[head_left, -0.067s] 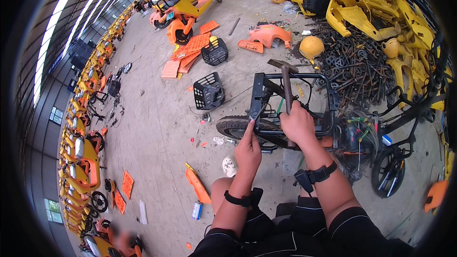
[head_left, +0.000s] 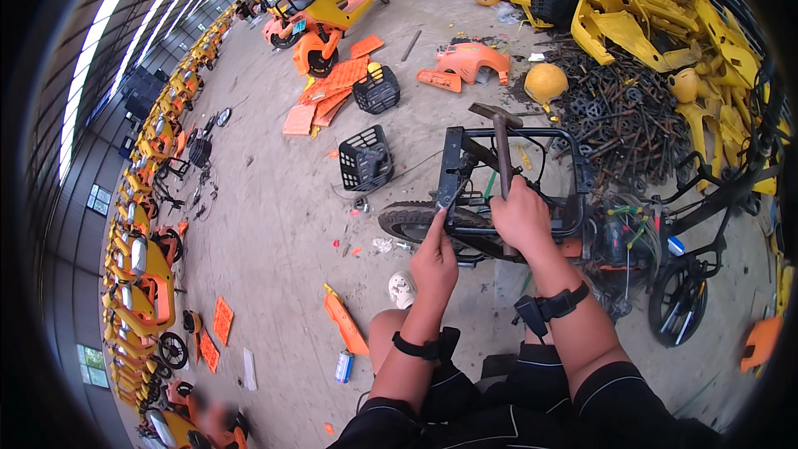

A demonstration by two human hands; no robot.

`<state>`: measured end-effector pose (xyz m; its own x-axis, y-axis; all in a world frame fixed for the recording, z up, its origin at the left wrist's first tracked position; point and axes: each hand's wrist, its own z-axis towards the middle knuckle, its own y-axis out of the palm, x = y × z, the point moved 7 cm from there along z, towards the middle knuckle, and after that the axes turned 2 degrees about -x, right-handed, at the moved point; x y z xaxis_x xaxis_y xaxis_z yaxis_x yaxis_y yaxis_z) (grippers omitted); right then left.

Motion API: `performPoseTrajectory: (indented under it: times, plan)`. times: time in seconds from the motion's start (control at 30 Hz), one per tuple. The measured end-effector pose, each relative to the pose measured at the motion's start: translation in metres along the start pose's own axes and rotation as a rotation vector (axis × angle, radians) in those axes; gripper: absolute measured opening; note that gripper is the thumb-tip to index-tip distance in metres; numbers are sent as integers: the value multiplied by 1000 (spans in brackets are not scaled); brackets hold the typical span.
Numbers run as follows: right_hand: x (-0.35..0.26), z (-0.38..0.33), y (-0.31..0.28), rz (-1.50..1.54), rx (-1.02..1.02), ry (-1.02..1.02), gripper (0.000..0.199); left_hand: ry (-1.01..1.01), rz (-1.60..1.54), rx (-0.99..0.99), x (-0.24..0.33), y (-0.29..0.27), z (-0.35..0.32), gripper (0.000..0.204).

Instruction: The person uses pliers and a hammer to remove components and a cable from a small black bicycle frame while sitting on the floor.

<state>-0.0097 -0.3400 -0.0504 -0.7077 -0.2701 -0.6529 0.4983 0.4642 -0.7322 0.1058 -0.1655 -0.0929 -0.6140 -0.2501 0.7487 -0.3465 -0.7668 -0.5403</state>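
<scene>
My right hand (head_left: 522, 218) is wrapped round the handle of a hammer (head_left: 503, 154). Its metal head is up and away from me, above the bare black frame (head_left: 573, 145) of a stripped scooter. My left hand (head_left: 435, 262) has its fingertips against the lower end of a dark metal bracket (head_left: 450, 170) on that frame, beside the rear tyre (head_left: 403, 220). Those fingers look pressed together; whatever is between them is too small to make out. Cables and wires (head_left: 628, 237) hang loose further along the scooter, toward its front wheel (head_left: 677, 299).
Rusty metal parts (head_left: 623, 120) are heaped beyond the frame, with yellow body panels (head_left: 623, 29) behind. Black baskets (head_left: 366, 158) and orange panels (head_left: 337, 83) lie on the floor. A can (head_left: 343, 367) stands near my leg. Yellow scooters (head_left: 145, 283) line the left wall.
</scene>
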Motion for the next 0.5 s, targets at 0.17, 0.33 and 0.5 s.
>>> performPoseTrajectory:
  times: [0.17, 0.33, 0.5]
  plan:
    - [0, 0, -1, -1, 1, 6, 36, -44, -60, -2, 3, 3, 1, 34]
    - [0, -1, -1, 12, 7, -5, 36, -23, -131, 18, 1, 4, 1, 32]
    - [0, -1, -1, 10, 13, -9, 37, -41, -188, 1, -6, 7, 0, 32]
